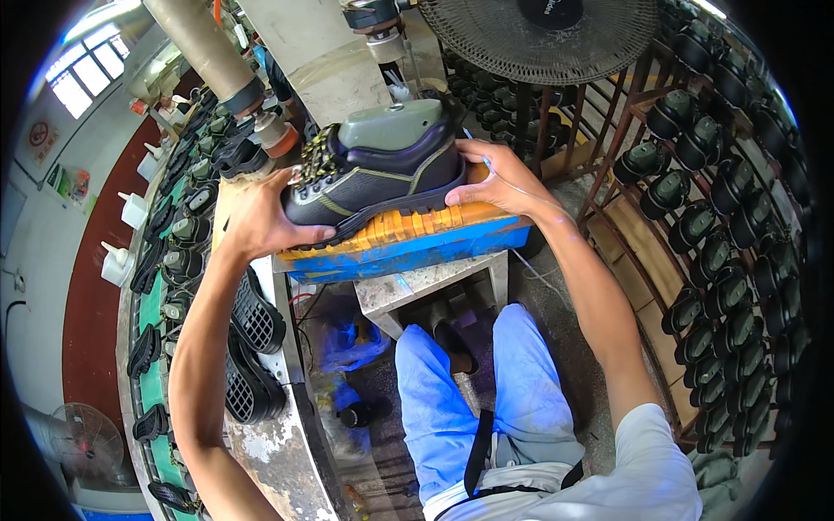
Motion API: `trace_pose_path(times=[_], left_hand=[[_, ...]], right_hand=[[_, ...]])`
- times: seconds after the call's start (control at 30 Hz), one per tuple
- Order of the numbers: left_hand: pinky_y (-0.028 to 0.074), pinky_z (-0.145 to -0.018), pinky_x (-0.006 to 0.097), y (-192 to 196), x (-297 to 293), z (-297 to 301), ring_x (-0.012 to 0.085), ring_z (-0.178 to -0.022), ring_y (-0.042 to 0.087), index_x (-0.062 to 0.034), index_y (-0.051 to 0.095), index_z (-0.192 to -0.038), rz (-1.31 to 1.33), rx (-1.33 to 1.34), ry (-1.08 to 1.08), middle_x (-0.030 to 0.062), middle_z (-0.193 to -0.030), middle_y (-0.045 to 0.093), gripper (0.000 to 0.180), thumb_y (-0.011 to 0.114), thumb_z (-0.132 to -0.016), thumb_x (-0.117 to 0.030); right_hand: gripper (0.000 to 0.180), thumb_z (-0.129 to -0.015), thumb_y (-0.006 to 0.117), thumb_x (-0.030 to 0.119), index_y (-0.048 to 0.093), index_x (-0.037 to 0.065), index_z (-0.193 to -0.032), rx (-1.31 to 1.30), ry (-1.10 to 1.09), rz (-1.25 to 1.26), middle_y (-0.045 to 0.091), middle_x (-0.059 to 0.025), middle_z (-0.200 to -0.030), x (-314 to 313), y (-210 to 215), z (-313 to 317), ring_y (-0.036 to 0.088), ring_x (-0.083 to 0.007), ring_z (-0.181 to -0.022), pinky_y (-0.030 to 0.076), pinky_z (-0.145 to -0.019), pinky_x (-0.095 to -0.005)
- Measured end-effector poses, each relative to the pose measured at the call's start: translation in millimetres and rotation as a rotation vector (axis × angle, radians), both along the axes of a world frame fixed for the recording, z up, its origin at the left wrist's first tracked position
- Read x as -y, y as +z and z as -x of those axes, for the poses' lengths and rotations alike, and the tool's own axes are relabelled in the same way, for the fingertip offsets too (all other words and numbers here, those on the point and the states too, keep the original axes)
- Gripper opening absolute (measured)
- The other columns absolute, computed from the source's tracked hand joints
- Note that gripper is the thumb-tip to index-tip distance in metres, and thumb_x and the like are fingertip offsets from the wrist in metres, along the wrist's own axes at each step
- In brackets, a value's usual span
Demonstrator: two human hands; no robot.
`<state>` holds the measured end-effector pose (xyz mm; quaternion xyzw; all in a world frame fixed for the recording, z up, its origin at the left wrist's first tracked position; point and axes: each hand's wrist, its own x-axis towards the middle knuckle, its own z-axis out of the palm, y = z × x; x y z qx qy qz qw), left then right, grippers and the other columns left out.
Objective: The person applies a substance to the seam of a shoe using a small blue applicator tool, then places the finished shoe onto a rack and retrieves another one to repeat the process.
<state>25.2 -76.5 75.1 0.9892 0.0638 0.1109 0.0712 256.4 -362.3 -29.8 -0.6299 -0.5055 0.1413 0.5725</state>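
Note:
A black work shoe [369, 187] with yellow-green stitching lies on its sole between my hands, toe to the left. A grey-green shoe last [391, 128] fills its opening. My left hand [261, 217] is closed around the toe end, thumb along the sole edge. At the heel, my right hand [499, 184] grips with its thumb on the sole edge. A thin pale cord passes by the right hand. Beneath the shoe is an orange ribbed pad [391, 227] on a blue base [408, 259]; the shoe appears to rest on it.
Black soles [258, 313] lie on the worn bench at left. Beyond runs a green conveyor [155, 291] with shoe parts and white bottles [115, 265]. Machine cylinders [204, 52] hang above. A fan [543, 35] stands at the back, a rack [608, 226] of lasted shoes at right.

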Motion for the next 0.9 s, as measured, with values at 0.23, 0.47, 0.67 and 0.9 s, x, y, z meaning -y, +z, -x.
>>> trace_pose_path(times=[0.23,0.47,0.67,0.9], left_hand=[[0.054,-0.101,0.040,-13.3,-25.7,-0.7,0.0310,-0.116,0.072,0.0049,0.059,-0.143,0.065,0.036,-0.076,0.0257,-0.128,0.071,0.108,0.088,-0.068,-0.067],[0.042,-0.120,0.037,-57.2,-62.2,38.4,0.0230,-0.136,0.057,0.0042,0.041,-0.158,0.995,0.175,-0.165,0.0153,-0.149,0.058,0.085,0.086,-0.086,-0.006],[0.049,-0.112,0.034,-47.4,-70.6,30.3,0.0210,-0.127,0.063,0.0059,0.043,-0.157,0.892,0.134,-0.175,0.0177,-0.139,0.065,0.086,0.087,-0.084,-0.006],[0.054,-0.105,0.043,-18.4,-50.6,36.3,0.0313,-0.123,0.069,0.0019,0.057,-0.148,0.094,0.028,-0.081,0.0226,-0.137,0.069,0.084,0.092,-0.079,-0.030]], right_hand=[[0.079,-0.077,0.093,0.012,0.057,-0.006,-0.145,-0.142,0.010,0.021,0.066,-0.0144,-0.141,-3.2,-9.0,-5.4,0.063,-0.0213,-0.127,0.048,-0.113,-0.0358],[0.081,-0.076,0.092,0.014,0.056,-0.004,-0.147,-0.089,-0.045,0.074,0.066,-0.0162,-0.141,-3.9,-6.8,-7.1,0.063,-0.0219,-0.128,0.047,-0.114,-0.0363],[0.081,-0.076,0.093,0.019,0.058,-0.003,-0.145,-0.023,-0.060,0.080,0.068,-0.0159,-0.139,-5.5,-6.4,-8.4,0.063,-0.0220,-0.128,0.046,-0.115,-0.0372],[0.085,-0.074,0.093,0.024,0.057,0.000,-0.147,-0.038,-0.060,0.124,0.068,-0.0133,-0.139,-3.5,-5.2,-8.3,0.059,-0.0231,-0.132,0.039,-0.120,-0.0386]])
